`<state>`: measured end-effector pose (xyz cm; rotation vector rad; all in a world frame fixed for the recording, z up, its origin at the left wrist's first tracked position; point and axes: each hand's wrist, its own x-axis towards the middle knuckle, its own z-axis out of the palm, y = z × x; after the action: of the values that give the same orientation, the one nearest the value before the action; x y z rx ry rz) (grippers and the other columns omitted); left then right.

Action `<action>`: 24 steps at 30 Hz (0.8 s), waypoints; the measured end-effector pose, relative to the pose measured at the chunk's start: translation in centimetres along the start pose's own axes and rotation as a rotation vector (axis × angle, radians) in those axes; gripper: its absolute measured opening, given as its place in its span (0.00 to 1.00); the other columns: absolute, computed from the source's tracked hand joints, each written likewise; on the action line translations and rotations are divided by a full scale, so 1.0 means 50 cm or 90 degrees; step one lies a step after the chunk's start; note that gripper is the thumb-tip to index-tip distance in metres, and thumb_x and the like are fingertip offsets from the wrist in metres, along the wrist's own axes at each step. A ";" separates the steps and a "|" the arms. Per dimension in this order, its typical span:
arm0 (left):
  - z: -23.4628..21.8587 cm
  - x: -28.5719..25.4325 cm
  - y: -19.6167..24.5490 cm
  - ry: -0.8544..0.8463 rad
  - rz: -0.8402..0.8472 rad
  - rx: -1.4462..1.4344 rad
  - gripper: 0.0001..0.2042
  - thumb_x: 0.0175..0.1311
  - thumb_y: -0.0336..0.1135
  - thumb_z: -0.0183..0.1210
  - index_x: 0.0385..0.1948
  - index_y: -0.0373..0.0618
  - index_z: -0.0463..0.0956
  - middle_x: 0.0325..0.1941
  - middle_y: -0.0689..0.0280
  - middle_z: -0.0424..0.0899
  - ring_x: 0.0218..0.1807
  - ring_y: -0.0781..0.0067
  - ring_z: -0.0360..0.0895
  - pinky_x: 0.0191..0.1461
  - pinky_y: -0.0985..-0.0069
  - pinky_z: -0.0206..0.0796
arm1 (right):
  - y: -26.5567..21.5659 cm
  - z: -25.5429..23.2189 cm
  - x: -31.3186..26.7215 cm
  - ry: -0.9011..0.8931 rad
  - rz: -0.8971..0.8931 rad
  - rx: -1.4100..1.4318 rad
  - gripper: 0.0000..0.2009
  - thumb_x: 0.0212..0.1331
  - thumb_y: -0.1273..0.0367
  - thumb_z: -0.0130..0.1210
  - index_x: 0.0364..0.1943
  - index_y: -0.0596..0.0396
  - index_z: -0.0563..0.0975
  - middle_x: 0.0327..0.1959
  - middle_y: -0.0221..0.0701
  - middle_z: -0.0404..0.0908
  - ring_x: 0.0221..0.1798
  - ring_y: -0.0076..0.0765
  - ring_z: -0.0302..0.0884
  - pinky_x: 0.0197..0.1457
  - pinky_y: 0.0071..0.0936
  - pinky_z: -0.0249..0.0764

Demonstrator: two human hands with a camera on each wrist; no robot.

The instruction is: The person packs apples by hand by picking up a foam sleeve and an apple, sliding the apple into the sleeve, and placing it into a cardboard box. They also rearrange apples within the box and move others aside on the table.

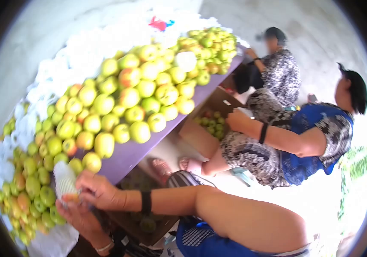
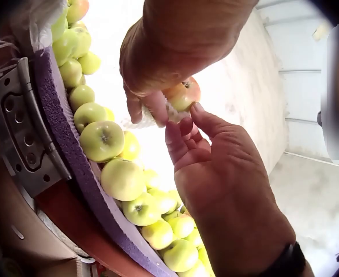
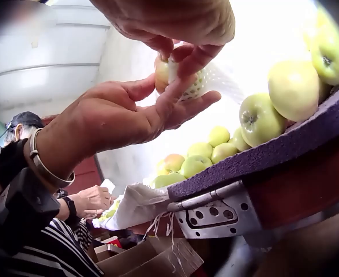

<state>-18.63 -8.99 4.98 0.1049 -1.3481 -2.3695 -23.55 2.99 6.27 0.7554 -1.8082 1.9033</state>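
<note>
A white foam net sleeve stands up from a red-and-yellow apple, covering part of it. My left hand, with a bracelet at the wrist, holds the apple from below, between thumb and fingers. In the right wrist view the fingers of that hand reach along the netted side of the apple. My right hand pinches the sleeve's edge at the apple with thumb and fingertips. Both hands are over the near edge of the apple pile.
The apples lie on a table with a purple padded edge. White foam nets are heaped behind them. A cardboard box with apples stands on the floor beside a seated person. Another person sits farther back. A metal hinge is fixed below the edge.
</note>
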 end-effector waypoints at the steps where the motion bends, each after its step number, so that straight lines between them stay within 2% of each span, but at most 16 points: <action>1: -0.007 0.008 -0.008 -0.020 0.018 -0.010 0.23 0.65 0.35 0.48 0.58 0.44 0.50 0.55 0.56 0.64 0.53 0.62 0.68 0.55 0.66 0.63 | -0.003 -0.005 -0.001 0.001 0.019 0.008 0.08 0.45 0.80 0.53 0.29 0.57 0.69 0.29 0.33 0.68 0.33 0.38 0.69 0.34 0.28 0.68; 3: -0.012 0.006 -0.015 -0.024 0.027 -0.016 0.22 0.65 0.35 0.47 0.57 0.43 0.52 0.55 0.55 0.64 0.53 0.60 0.67 0.55 0.64 0.63 | -0.002 -0.005 -0.007 -0.004 0.063 0.050 0.08 0.45 0.80 0.53 0.29 0.58 0.68 0.28 0.33 0.68 0.32 0.37 0.69 0.33 0.27 0.67; 6: 0.010 -0.002 -0.007 -0.008 0.017 0.025 0.23 0.65 0.38 0.47 0.59 0.43 0.51 0.56 0.53 0.63 0.55 0.58 0.66 0.56 0.63 0.63 | 0.005 -0.006 -0.007 0.002 0.058 0.048 0.07 0.45 0.82 0.51 0.28 0.58 0.67 0.25 0.32 0.68 0.30 0.37 0.69 0.32 0.27 0.66; 9: 0.077 -0.022 0.029 0.017 0.029 0.158 0.26 0.64 0.40 0.47 0.60 0.41 0.50 0.57 0.51 0.62 0.56 0.57 0.66 0.56 0.64 0.62 | 0.016 -0.003 -0.006 0.014 0.045 0.063 0.07 0.45 0.81 0.50 0.27 0.57 0.66 0.24 0.31 0.66 0.26 0.32 0.66 0.29 0.26 0.63; 12: 0.046 -0.009 0.038 -0.048 -0.047 0.190 0.29 0.65 0.44 0.47 0.62 0.39 0.47 0.59 0.52 0.61 0.57 0.56 0.65 0.54 0.65 0.67 | 0.018 -0.008 -0.004 0.012 0.054 0.075 0.07 0.45 0.82 0.49 0.26 0.56 0.66 0.23 0.30 0.64 0.24 0.28 0.64 0.26 0.25 0.61; 15: -0.036 0.015 0.000 -0.159 0.037 0.255 0.29 0.66 0.45 0.45 0.63 0.39 0.45 0.59 0.52 0.60 0.57 0.58 0.66 0.54 0.66 0.66 | 0.018 -0.007 -0.003 0.008 0.073 0.081 0.07 0.44 0.81 0.49 0.25 0.56 0.66 0.22 0.30 0.64 0.23 0.27 0.63 0.25 0.25 0.61; 16: -0.032 0.013 -0.001 -0.129 0.031 0.236 0.28 0.66 0.45 0.45 0.62 0.38 0.47 0.59 0.52 0.60 0.57 0.58 0.66 0.54 0.66 0.66 | 0.018 -0.009 -0.003 0.009 0.077 0.080 0.07 0.44 0.81 0.49 0.25 0.56 0.66 0.22 0.29 0.64 0.22 0.27 0.63 0.25 0.25 0.61; 18: -0.023 0.009 0.000 -0.068 0.019 0.201 0.26 0.65 0.44 0.45 0.60 0.37 0.53 0.59 0.51 0.61 0.57 0.58 0.66 0.54 0.66 0.65 | 0.018 -0.011 -0.005 -0.001 0.006 0.037 0.07 0.47 0.79 0.51 0.27 0.56 0.66 0.24 0.31 0.66 0.25 0.31 0.66 0.28 0.27 0.64; 19: -0.021 0.009 -0.001 -0.064 0.023 0.248 0.24 0.65 0.42 0.46 0.57 0.36 0.57 0.58 0.50 0.61 0.57 0.57 0.66 0.55 0.65 0.64 | 0.018 -0.010 -0.005 -0.007 -0.029 0.019 0.07 0.48 0.79 0.52 0.29 0.56 0.67 0.25 0.31 0.67 0.27 0.32 0.67 0.29 0.27 0.65; 20: -0.018 0.011 0.000 -0.057 0.029 0.297 0.22 0.64 0.41 0.47 0.55 0.36 0.61 0.58 0.50 0.62 0.56 0.56 0.66 0.55 0.65 0.64 | 0.002 -0.022 -0.002 -0.034 0.036 0.043 0.07 0.49 0.77 0.52 0.30 0.56 0.66 0.25 0.31 0.66 0.27 0.31 0.67 0.30 0.27 0.65; 22: -0.022 0.013 0.010 -0.110 0.202 0.600 0.17 0.62 0.37 0.48 0.48 0.35 0.68 0.56 0.49 0.63 0.55 0.53 0.66 0.56 0.64 0.62 | -0.024 -0.038 0.003 -0.107 0.171 0.120 0.07 0.51 0.75 0.52 0.31 0.56 0.66 0.25 0.29 0.65 0.28 0.28 0.66 0.30 0.26 0.65; 23: -0.014 0.013 0.024 -0.170 0.355 0.866 0.15 0.61 0.36 0.49 0.43 0.34 0.72 0.55 0.48 0.64 0.55 0.52 0.66 0.56 0.63 0.60 | 0.007 -0.024 -0.004 -0.068 0.061 0.117 0.07 0.54 0.72 0.51 0.34 0.55 0.66 0.27 0.29 0.64 0.29 0.25 0.65 0.31 0.25 0.65; 24: -0.004 0.010 0.022 -0.110 0.181 0.611 0.14 0.61 0.35 0.49 0.43 0.34 0.71 0.54 0.47 0.64 0.54 0.52 0.66 0.56 0.64 0.60 | 0.016 -0.026 -0.006 -0.054 0.012 0.106 0.08 0.54 0.72 0.50 0.36 0.57 0.67 0.29 0.31 0.66 0.29 0.26 0.66 0.32 0.24 0.66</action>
<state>-18.67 -9.82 5.87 -0.0246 -2.2880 -1.3584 -23.98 4.27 5.44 0.8904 -1.7271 2.0836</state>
